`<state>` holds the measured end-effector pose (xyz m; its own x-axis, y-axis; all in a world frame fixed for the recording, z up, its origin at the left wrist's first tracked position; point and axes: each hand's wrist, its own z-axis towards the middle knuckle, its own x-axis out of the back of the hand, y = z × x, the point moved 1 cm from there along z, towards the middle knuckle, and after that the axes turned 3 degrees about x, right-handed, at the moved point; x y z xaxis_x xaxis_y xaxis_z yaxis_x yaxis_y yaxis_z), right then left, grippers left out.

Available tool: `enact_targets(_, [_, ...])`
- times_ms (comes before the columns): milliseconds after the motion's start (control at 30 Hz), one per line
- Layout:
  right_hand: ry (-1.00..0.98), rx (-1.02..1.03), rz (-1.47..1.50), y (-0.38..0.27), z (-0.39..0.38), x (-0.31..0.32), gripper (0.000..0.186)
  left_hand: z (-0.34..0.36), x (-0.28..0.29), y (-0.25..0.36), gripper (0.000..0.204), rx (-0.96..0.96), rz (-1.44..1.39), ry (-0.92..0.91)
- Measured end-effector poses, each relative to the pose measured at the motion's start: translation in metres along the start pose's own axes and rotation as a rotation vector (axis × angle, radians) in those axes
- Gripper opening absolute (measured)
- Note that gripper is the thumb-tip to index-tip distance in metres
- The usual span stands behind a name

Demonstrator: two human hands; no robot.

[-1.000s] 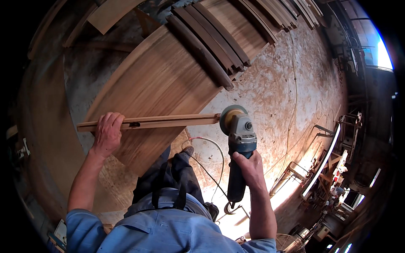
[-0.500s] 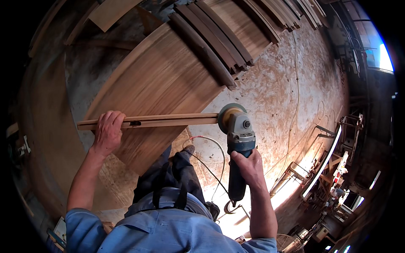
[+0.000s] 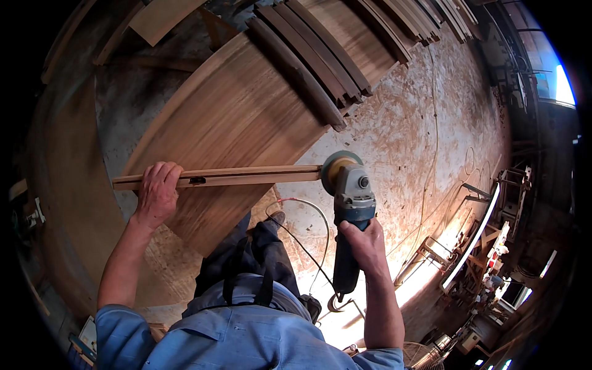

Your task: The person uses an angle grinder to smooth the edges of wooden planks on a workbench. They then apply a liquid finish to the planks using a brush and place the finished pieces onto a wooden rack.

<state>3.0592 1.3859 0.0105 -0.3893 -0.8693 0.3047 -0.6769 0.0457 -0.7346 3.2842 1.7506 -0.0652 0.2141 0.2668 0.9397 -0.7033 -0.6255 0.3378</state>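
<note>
At the left, the forearm rises from the lower edge and leans slightly rightward, its blue sleeve point(image 3: 123, 333) ending near the elbow. The left hand point(image 3: 156, 194) lies back upward, knuckles bent, fingers gripping a pale wooden strip point(image 3: 259, 177) near its left end. A short stub of the strip sticks out left of the grip; most of its length runs rightward, with a dark slot point(image 3: 197, 180) just beside the fingers. The strip crosses above a broad wooden panel point(image 3: 203, 129), and its right end reaches past the panel's edge.

Farther right, the disc point(image 3: 335, 164) of an angle grinder point(image 3: 354, 197) meets that right end; whether they touch, I cannot tell. The right forearm comes up nearly straight, and the right hand point(image 3: 365, 246) is wrapped around the grinder's dark body, thumb on its left side. The tool's head and disc lie above the grip, the handle's tail below it.
</note>
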Motion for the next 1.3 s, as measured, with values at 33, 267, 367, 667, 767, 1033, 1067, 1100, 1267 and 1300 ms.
enact_targets(33, [0.009,-0.044,-0.014,0.001,0.000,0.002,0.036,0.000,0.000,0.000,0.050,0.000,0.001,0.001])
enact_targets(267, [-0.014,-0.006,0.087,0.004,-0.004,0.001,0.035,0.001,0.002,0.002,0.050,0.019,-0.007,-0.011])
enact_targets(367, [-0.004,0.004,0.073,0.006,-0.002,0.000,0.034,0.001,0.003,0.001,0.047,0.025,0.012,-0.032])
enact_targets(667, [-0.017,-0.111,0.407,0.025,-0.014,0.033,0.039,-0.003,-0.001,-0.003,0.045,0.024,0.004,0.015])
enact_targets(767, [-0.148,-0.048,0.745,0.039,-0.014,0.038,0.054,-0.008,0.003,-0.003,0.044,0.054,-0.009,0.002])
enact_targets(1033, [-0.356,0.039,1.053,0.070,0.003,0.040,0.077,-0.064,0.025,0.001,0.040,0.323,-0.034,0.118])
enact_targets(1067, [-0.378,0.033,1.099,0.073,0.003,0.038,0.076,-0.069,0.026,0.001,0.040,0.346,-0.035,0.115])
enact_targets(1100, [-0.346,-0.001,1.100,0.075,0.003,0.037,0.071,-0.070,0.026,0.000,0.042,0.335,-0.023,0.131])
enact_targets(1267, [-0.261,-0.017,1.037,0.085,-0.012,0.036,0.069,-0.066,0.018,-0.006,0.042,0.297,-0.021,0.129])
enact_targets(1300, [-0.224,0.003,1.010,0.085,-0.013,0.039,0.069,-0.063,0.015,-0.008,0.042,0.305,-0.017,0.118])
